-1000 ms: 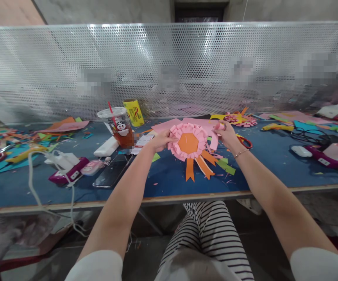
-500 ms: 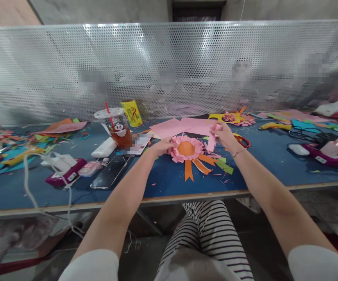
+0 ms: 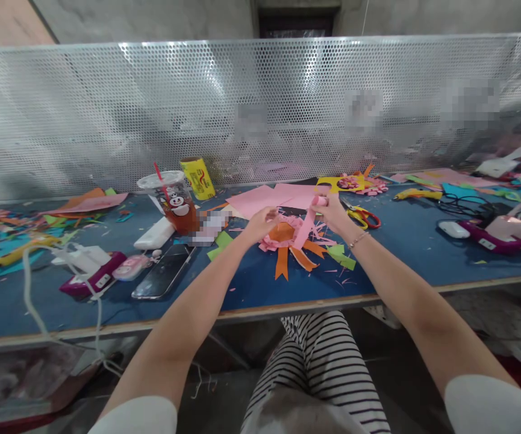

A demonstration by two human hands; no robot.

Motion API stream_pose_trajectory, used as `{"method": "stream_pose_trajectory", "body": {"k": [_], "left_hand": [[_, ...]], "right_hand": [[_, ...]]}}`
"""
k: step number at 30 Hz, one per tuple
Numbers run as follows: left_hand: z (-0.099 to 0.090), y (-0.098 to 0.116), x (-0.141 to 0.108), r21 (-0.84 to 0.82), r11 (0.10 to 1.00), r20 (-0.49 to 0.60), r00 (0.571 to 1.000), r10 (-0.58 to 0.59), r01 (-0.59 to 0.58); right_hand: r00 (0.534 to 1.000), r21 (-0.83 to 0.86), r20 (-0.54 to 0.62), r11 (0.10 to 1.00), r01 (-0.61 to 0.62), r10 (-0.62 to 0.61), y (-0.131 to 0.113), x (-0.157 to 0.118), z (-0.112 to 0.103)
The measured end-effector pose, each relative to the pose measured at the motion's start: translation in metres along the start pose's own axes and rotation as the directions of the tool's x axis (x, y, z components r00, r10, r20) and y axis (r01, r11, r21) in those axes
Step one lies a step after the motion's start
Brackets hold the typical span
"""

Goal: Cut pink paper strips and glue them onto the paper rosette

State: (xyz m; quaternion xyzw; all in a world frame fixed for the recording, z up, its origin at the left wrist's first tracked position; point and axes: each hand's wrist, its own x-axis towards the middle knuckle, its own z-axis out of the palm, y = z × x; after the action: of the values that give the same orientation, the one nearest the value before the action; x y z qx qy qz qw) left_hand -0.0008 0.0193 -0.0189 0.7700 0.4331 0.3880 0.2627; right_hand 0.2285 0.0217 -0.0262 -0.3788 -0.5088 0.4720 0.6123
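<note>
Between my hands a paper rosette [image 3: 282,232] lies flat on the blue table, with an orange centre, a pink looped border and orange tails pointing toward me. My right hand [image 3: 333,212] pinches a rolled end of a pink paper strip [image 3: 304,230], whose loose length hangs down across the rosette's right side. Over the rosette's left edge hovers my left hand [image 3: 260,224], its fingers bent and apart with nothing visible in them. Pink paper sheets [image 3: 260,200] lie just behind both hands.
Scissors [image 3: 363,218] lie beyond my right wrist, green paper scraps [image 3: 341,256] below it. To the left are a drink cup [image 3: 176,208], a phone [image 3: 164,272] and a purple power strip [image 3: 95,277] with white cables. A perforated metal screen [image 3: 242,108] stands behind the table.
My left hand has let go of the rosette's border and lifted. My right hand has brought the pink strip leftward over the rosette. The view has shifted slightly.
</note>
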Motion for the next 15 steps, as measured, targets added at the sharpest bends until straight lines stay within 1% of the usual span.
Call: {"method": "stream_pose_trajectory", "body": {"k": [2, 4, 7, 9, 12, 15], "left_hand": [[0.008, 0.012, -0.006, -0.052, 0.996, 0.066, 0.995, 0.072, -0.069], [0.013, 0.018, -0.011, -0.073, 0.989, 0.126, 0.983, 0.134, -0.125], [0.018, 0.021, -0.014, -0.044, 0.990, 0.184, 0.973, 0.142, -0.136], [0.020, 0.020, -0.014, 0.002, 0.989, 0.222, 0.964, 0.146, -0.150], [0.020, 0.020, -0.012, 0.003, 0.981, 0.259, 0.948, 0.184, -0.192], [0.022, 0.022, -0.012, -0.043, 0.979, 0.240, 0.949, 0.205, -0.201]], "right_hand": [[0.999, -0.006, 0.034, 1.000, 0.030, -0.030, 0.001, -0.004, 0.009], [0.996, -0.037, 0.043, 0.996, 0.075, -0.073, 0.003, -0.007, 0.016], [0.990, -0.084, 0.048, 0.987, 0.138, -0.134, 0.005, -0.009, 0.024], [0.985, -0.065, 0.063, 0.984, 0.166, -0.162, 0.005, -0.010, 0.026], [0.977, -0.009, 0.101, 0.981, 0.191, -0.189, 0.003, -0.012, 0.030], [0.968, 0.039, 0.129, 0.976, 0.212, -0.216, -0.002, -0.017, 0.034]]}}
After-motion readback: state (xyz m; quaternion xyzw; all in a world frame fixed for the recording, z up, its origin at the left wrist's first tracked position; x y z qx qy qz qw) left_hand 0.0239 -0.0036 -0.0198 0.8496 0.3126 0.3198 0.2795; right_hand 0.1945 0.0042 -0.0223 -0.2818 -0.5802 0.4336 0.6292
